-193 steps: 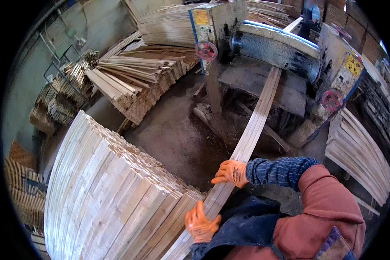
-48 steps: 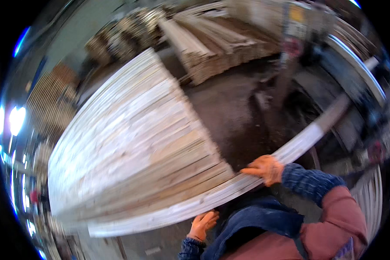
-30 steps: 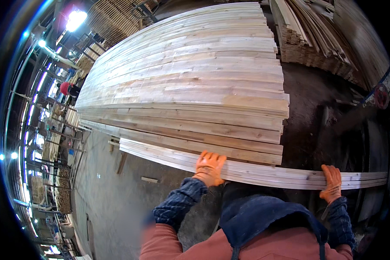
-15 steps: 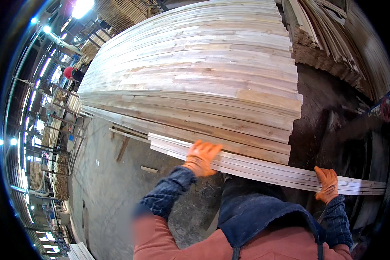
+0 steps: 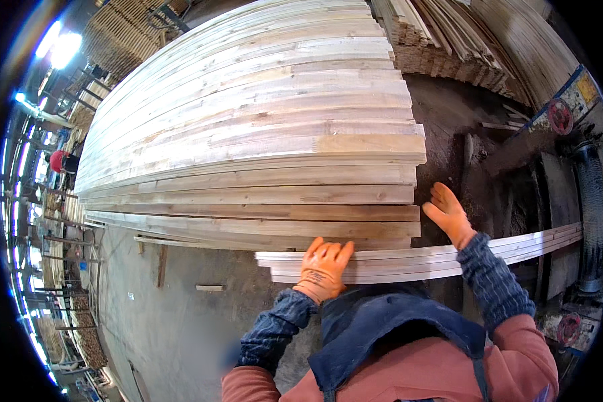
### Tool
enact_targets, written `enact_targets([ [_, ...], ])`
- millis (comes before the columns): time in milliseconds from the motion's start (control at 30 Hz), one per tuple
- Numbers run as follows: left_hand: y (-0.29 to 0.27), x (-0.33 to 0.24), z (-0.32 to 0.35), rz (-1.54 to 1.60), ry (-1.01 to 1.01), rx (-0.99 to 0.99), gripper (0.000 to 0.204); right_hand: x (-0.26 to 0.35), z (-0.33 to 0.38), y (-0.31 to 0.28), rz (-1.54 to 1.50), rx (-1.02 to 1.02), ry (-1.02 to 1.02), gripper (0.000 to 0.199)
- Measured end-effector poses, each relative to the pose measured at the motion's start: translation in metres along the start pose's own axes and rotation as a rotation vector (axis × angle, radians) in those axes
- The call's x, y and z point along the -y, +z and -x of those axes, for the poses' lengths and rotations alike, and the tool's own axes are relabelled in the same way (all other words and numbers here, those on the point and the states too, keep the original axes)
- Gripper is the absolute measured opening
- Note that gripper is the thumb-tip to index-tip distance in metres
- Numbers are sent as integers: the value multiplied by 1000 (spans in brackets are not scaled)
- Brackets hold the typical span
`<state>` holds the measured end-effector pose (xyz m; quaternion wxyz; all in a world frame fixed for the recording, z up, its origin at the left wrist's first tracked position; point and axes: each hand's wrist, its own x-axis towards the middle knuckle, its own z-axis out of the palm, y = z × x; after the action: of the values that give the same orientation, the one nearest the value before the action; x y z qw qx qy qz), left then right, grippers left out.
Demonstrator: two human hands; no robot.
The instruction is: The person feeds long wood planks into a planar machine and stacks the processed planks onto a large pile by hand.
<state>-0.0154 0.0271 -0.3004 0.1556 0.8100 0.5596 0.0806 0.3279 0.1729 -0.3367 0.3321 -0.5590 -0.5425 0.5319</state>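
Note:
A small bundle of long, pale wooden boards point(image 5: 402, 265) lies crosswise in front of my body, along the near side of a large lumber stack point(image 5: 261, 114). My left hand point(image 5: 323, 269), in an orange glove, is closed over the bundle near its left end, with the fingers over the far edge. Off the boards, my right hand point(image 5: 450, 213), also gloved in orange, reaches beyond the bundle beside the stack's right end. Its fingers are apart and nothing is in them.
Another pile of rough boards point(image 5: 449, 57) stands at the far right. Machine parts with a red round handwheel point(image 5: 560, 116) are at the right edge. A short wood offcut point(image 5: 210, 288) lies on the concrete floor point(image 5: 174, 321). A person in a red top point(image 5: 59, 161) is far left.
My right hand has let go of the boards and moved forward and left, toward the stack's end. The bundle's right end has swung away from me. My left hand still grips it.

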Motion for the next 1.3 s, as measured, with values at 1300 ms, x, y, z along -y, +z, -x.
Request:
enact_targets([
  [1300,-73,266,2,1997,-1223,-945,69,-3,-38,22,73,-179,395,60],
])
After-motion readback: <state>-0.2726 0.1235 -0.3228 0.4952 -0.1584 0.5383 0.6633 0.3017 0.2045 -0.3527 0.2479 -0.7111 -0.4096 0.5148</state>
